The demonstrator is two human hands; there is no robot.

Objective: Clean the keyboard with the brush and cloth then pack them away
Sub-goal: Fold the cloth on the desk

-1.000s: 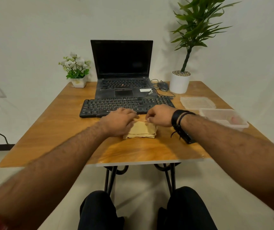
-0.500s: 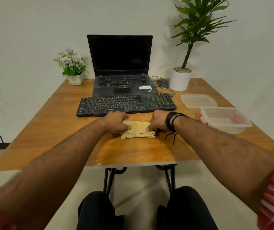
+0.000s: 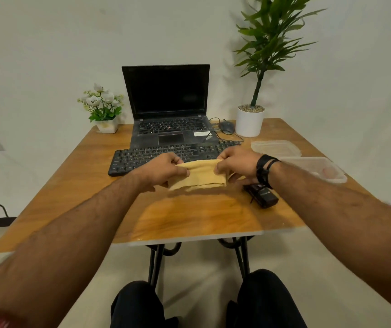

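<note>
A folded yellow cloth (image 3: 201, 174) is lifted off the wooden table (image 3: 189, 216), held between both hands. My left hand (image 3: 163, 170) pinches its left end and my right hand (image 3: 236, 165) pinches its right end. Just behind the hands lies the black keyboard (image 3: 147, 156). A clear plastic container (image 3: 317, 169) stands at the right, with something pinkish inside that I cannot make out. Its lid (image 3: 276, 147) lies just behind it. No brush is plainly visible.
An open black laptop (image 3: 166, 107) stands behind the keyboard, with a mouse (image 3: 226, 126) and cable beside it. A white potted plant (image 3: 250, 119) is at the back right, a small flower pot (image 3: 106, 125) at the back left. A small black object (image 3: 263, 196) lies under my right wrist.
Both hands have raised the cloth from the table, where they held it flat. The camera has tilted down slightly.
</note>
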